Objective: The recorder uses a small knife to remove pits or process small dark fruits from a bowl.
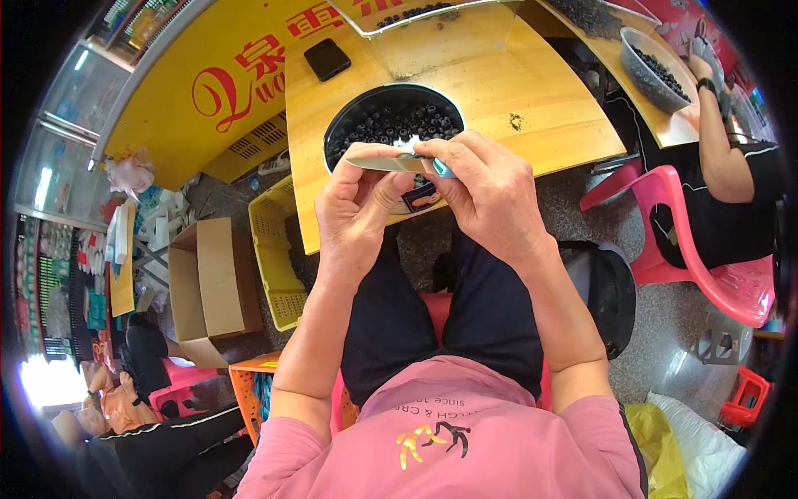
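My right hand (496, 187) is closed on a small knife (391, 164). Its blue handle shows at the fingers, and the flat blade points left across my left fingers. Close beside it, my left hand (353, 212) is pinched, thumb below the blade. A small whitish piece (407, 145) shows between the two hands at the fingertips; I cannot tell its kind or which hand has it. Just beyond them stands a round black basin (331, 137) holding many small dark round pieces (378, 129). My hands cover its near side.
The basin stands on a wooden table (507, 100), with a black phone (327, 59) and a clear tub (440, 46) farther back. A yellow crate (278, 249) and an open cardboard box (214, 279) are at the left. Another person's arm (719, 154) reaches past a pink chair (706, 266).
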The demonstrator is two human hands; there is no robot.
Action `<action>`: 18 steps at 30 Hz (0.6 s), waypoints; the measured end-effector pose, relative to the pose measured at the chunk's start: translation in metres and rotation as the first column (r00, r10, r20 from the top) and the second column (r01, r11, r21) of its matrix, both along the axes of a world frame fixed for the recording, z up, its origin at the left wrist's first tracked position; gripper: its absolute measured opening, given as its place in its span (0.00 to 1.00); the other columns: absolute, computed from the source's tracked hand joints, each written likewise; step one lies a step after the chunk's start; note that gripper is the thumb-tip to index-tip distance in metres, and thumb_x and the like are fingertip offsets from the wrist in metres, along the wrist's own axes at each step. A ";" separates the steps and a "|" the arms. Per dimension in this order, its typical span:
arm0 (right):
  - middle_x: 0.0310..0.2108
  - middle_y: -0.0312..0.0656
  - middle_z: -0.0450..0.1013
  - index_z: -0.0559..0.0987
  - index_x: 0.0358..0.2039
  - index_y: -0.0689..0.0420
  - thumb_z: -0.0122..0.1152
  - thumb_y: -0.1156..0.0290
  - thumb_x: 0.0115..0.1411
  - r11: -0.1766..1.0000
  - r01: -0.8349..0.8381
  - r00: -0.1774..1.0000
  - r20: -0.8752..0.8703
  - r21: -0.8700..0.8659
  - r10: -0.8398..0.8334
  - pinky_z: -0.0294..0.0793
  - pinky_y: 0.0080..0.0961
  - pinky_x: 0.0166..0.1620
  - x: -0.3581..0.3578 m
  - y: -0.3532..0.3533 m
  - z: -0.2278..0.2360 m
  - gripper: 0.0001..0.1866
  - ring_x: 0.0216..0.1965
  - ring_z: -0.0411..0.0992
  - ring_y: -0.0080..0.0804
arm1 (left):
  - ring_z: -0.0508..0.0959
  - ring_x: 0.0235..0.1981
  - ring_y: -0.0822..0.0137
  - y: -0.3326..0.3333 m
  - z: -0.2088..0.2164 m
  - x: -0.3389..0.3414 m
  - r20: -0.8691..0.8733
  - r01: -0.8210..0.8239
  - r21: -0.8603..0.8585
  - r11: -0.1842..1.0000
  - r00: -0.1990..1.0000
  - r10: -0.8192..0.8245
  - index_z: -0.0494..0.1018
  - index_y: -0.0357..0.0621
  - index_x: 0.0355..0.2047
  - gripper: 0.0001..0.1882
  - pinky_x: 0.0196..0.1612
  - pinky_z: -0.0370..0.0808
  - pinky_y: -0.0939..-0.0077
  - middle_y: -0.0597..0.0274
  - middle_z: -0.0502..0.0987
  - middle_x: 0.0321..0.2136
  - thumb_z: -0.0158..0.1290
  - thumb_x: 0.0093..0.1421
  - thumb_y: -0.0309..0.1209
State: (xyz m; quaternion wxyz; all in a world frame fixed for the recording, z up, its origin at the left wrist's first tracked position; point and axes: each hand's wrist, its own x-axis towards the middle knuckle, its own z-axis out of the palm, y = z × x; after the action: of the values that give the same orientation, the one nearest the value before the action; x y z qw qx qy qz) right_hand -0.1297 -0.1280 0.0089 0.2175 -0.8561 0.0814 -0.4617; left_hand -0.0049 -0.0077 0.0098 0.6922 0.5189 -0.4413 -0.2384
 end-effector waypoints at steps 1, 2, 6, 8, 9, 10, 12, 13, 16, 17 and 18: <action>0.27 0.42 0.72 0.78 0.40 0.56 0.62 0.76 0.53 1.000 0.002 1.000 0.002 -0.009 -0.002 0.71 0.32 0.29 0.001 0.000 -0.001 0.12 0.26 0.72 0.41 | 0.73 0.36 0.78 0.001 0.001 0.001 0.000 0.000 0.000 1.000 1.000 0.000 0.71 0.36 0.42 0.09 0.42 0.71 0.84 0.68 0.71 0.35 0.54 0.61 0.23; 0.27 0.42 0.72 0.78 0.40 0.56 0.62 0.76 0.53 1.000 0.003 1.000 0.002 -0.010 -0.003 0.71 0.32 0.29 0.001 0.000 -0.002 0.12 0.26 0.72 0.41 | 0.74 0.36 0.78 0.002 0.002 0.001 0.008 0.011 0.006 1.000 1.000 -0.011 0.71 0.36 0.41 0.08 0.42 0.71 0.84 0.68 0.71 0.35 0.54 0.61 0.23; 0.29 0.44 0.74 0.79 0.39 0.57 0.60 0.72 0.57 0.984 0.164 0.985 -0.070 0.072 -0.159 0.72 0.32 0.32 0.006 -0.008 -0.019 0.08 0.29 0.74 0.43 | 0.75 0.35 0.76 0.008 0.002 0.005 -0.144 0.176 -0.034 0.984 0.973 -0.179 0.72 0.35 0.40 0.08 0.42 0.73 0.81 0.66 0.72 0.35 0.55 0.60 0.23; 0.30 0.42 0.76 0.79 0.39 0.59 0.57 0.66 0.63 0.939 0.223 0.974 -0.111 0.264 -0.200 0.73 0.25 0.36 0.003 -0.012 -0.019 0.10 0.32 0.75 0.33 | 0.76 0.35 0.75 0.010 0.001 0.003 -0.154 0.179 -0.029 0.983 0.971 -0.181 0.72 0.35 0.40 0.09 0.42 0.74 0.81 0.65 0.72 0.35 0.55 0.60 0.23; 0.30 0.42 0.76 0.79 0.39 0.59 0.57 0.66 0.63 0.940 0.218 0.974 -0.113 0.263 -0.194 0.73 0.25 0.36 0.000 -0.009 -0.009 0.10 0.32 0.75 0.33 | 0.76 0.35 0.75 0.011 0.000 0.002 -0.168 0.179 -0.022 0.984 0.969 -0.180 0.72 0.35 0.40 0.09 0.42 0.75 0.80 0.64 0.72 0.35 0.56 0.60 0.23; 0.30 0.40 0.76 0.79 0.40 0.61 0.56 0.65 0.64 0.841 0.043 0.998 -0.068 0.540 -0.008 0.72 0.23 0.38 -0.005 -0.004 0.003 0.12 0.33 0.74 0.28 | 0.76 0.35 0.74 0.012 -0.001 0.002 -0.202 0.141 0.030 0.990 0.971 -0.132 0.72 0.34 0.41 0.09 0.42 0.75 0.79 0.64 0.73 0.35 0.55 0.60 0.23; 0.31 0.34 0.74 0.78 0.43 0.65 0.56 0.63 0.65 0.540 -0.193 0.968 0.071 0.819 0.239 0.69 0.17 0.43 -0.009 0.000 0.008 0.17 0.37 0.70 0.17 | 0.76 0.34 0.72 0.007 -0.002 -0.003 -0.201 0.097 0.015 0.995 0.975 -0.092 0.73 0.34 0.40 0.09 0.41 0.73 0.79 0.63 0.73 0.34 0.56 0.60 0.24; 0.31 0.34 0.74 0.78 0.43 0.65 0.56 0.63 0.65 0.540 -0.192 0.969 0.070 0.820 0.238 0.69 0.17 0.43 -0.009 0.003 0.009 0.17 0.37 0.70 0.17 | 0.76 0.33 0.71 0.005 -0.002 -0.005 -0.199 0.051 0.000 0.999 0.979 -0.050 0.73 0.35 0.39 0.09 0.40 0.71 0.79 0.61 0.74 0.32 0.56 0.60 0.25; 0.35 0.33 0.75 0.78 0.43 0.64 0.60 0.64 0.62 0.306 -0.365 0.904 0.255 0.880 0.344 0.70 0.15 0.46 -0.006 0.011 0.008 0.16 0.38 0.70 0.17 | 0.76 0.35 0.72 0.003 -0.002 -0.010 -0.131 0.057 -0.001 0.998 0.990 -0.057 0.72 0.34 0.41 0.09 0.40 0.73 0.80 0.62 0.74 0.34 0.55 0.60 0.22; 0.35 0.33 0.75 0.78 0.43 0.64 0.60 0.64 0.62 0.304 -0.366 0.903 0.256 0.880 0.344 0.70 0.15 0.46 -0.005 0.011 0.007 0.16 0.38 0.70 0.17 | 0.76 0.35 0.73 0.002 -0.001 -0.011 -0.096 0.041 -0.002 0.999 0.995 -0.041 0.72 0.34 0.42 0.10 0.41 0.73 0.80 0.63 0.74 0.35 0.55 0.60 0.21; 0.35 0.33 0.75 0.78 0.44 0.64 0.60 0.64 0.62 0.289 -0.368 0.902 0.263 0.884 0.342 0.70 0.16 0.46 -0.005 0.010 0.007 0.16 0.38 0.70 0.17 | 0.76 0.35 0.73 0.003 -0.001 -0.011 -0.095 0.040 -0.001 0.999 0.995 -0.040 0.72 0.34 0.42 0.10 0.41 0.73 0.80 0.63 0.74 0.35 0.55 0.60 0.21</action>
State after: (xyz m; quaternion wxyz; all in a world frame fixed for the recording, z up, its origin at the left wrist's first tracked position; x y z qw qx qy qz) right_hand -0.1345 -0.1175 0.0156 0.7516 -0.5795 0.1294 -0.2875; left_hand -0.0157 -0.0050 0.0088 0.7072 0.4984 -0.4179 -0.2771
